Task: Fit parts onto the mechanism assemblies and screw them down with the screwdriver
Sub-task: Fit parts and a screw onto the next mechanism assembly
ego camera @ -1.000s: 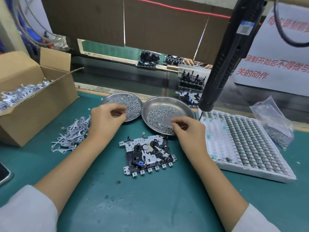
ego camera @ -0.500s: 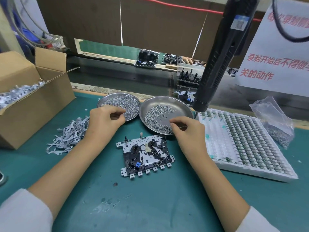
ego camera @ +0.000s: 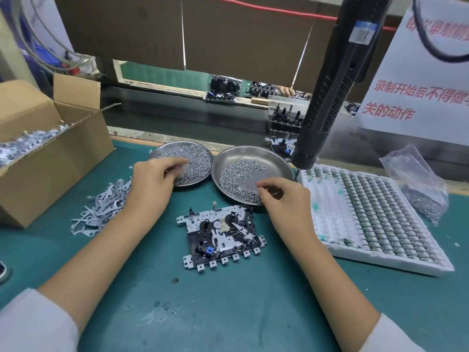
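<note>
Bright, even overhead light, soft shadows, slight blur, wide-angle bending at edges.

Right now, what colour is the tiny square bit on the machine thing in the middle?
Bright blue, on the mechanism assembly; the head view shows it.

The left hand (ego camera: pixel 152 184) reaches with curled fingers into the left dish of screws (ego camera: pixel 200 158), and the right hand (ego camera: pixel 284 199) does likewise at the near rim of the right dish (ego camera: pixel 276 161); whether either pinches a screw cannot be told. Between the two wrists, just nearer than the dishes, the mechanism assembly (ego camera: pixel 220 235) lies flat on the green mat (ego camera: pixel 228 313). The electric screwdriver (ego camera: pixel 327 102) hangs beyond the right hand, a white tray of parts (ego camera: pixel 365 217) lies outside that hand, and loose metal brackets (ego camera: pixel 101 207) and a cardboard box (ego camera: pixel 45 158) lie outside the left.
</note>
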A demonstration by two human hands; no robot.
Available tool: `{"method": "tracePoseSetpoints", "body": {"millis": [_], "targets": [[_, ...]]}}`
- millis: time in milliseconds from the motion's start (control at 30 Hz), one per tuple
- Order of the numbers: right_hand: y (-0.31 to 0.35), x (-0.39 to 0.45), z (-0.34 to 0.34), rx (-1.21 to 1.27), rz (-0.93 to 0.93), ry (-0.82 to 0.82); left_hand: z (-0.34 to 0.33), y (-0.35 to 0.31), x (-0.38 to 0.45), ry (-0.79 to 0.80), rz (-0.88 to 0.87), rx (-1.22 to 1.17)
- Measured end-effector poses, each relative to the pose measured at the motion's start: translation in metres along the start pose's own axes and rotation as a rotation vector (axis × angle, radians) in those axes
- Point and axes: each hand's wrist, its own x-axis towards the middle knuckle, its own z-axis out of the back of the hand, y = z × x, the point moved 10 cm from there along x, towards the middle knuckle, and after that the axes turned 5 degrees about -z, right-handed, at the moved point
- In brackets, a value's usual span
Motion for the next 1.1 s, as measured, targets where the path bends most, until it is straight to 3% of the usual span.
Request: {"method": "tracePoseSetpoints", "body": {"millis": [200, 400, 567, 733, 867, 1000, 1100], "targets": [[0.0, 0.0, 0.0, -0.01, -0.008, -0.002, -0.01, 0.022, 0.007, 0.167, 0.019, 0.432], [0.003, -0.001, -0.002, -0.026, 0.009, 0.009, -0.012, 0.023, 0.015, 0.168, 0.048, 0.535], [0.004, -0.002, 0.0, -0.01, -0.004, 0.003, -0.015, 0.018, 0.013, 0.14, -0.028, 0.522], [0.005, -0.002, 0.001, -0.006, -0.002, 0.007, -0.013, 0.018, 0.016, 0.091, -0.019, 0.339], [0.006, -0.003, 0.001, 0.02, -0.022, 0.011, 0.0, 0.0, 0.013, -0.004, -0.05, 0.043], [0.01, -0.004, 0.002, 0.321, -0.114, 0.063, 0.002, -0.03, -0.003, -0.019, -0.041, -0.315], [0.019, -0.01, -0.01, 0.627, -0.202, 0.218, -0.009, -0.056, -0.021, 0.051, -0.047, -0.574]]}}
